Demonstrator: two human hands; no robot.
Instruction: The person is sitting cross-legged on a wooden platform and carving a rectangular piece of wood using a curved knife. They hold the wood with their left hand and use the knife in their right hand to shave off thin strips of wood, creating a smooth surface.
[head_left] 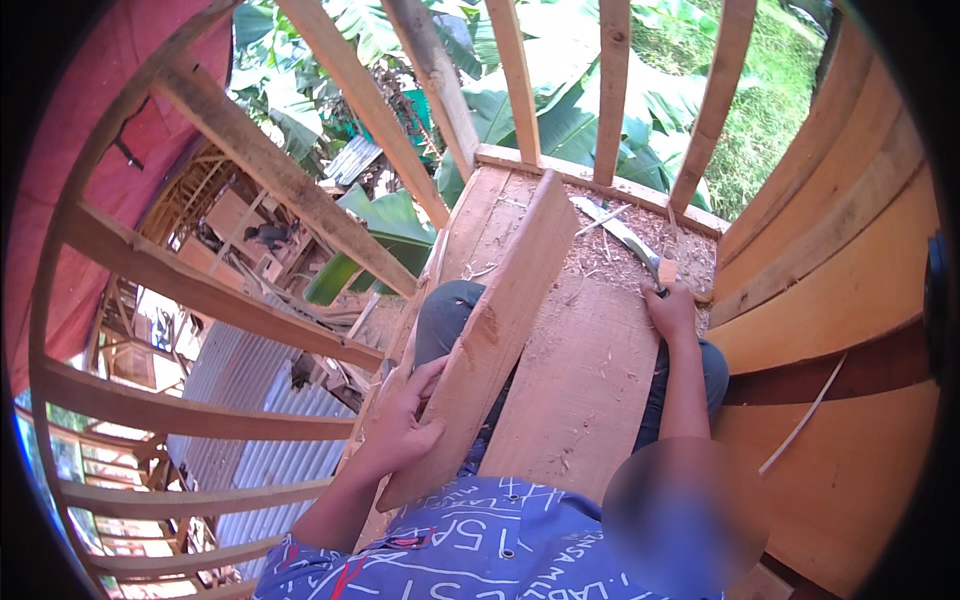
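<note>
A thick wooden plank (500,320) stands tilted on its long edge, slanting from close to my body up to the far side. My left hand (405,420) is wrapped on the plank's left side near its lower end, with fingers curled at the edge. My right hand (675,308) is closed around the handle of a machete (628,235). Its long, slightly curved blade points away to the far left, over wood shavings (610,265). Between my legs a wide flat board (580,390) lies beneath the plank, dusted with chips.
Upright wooden slats (612,90) ring the work spot at the far side and left. Curved wooden boards (830,440) form the right side, with a thin wood strip (803,415) on them. Corrugated metal sheets (260,400) lie below left; banana leaves (570,125) grow beyond.
</note>
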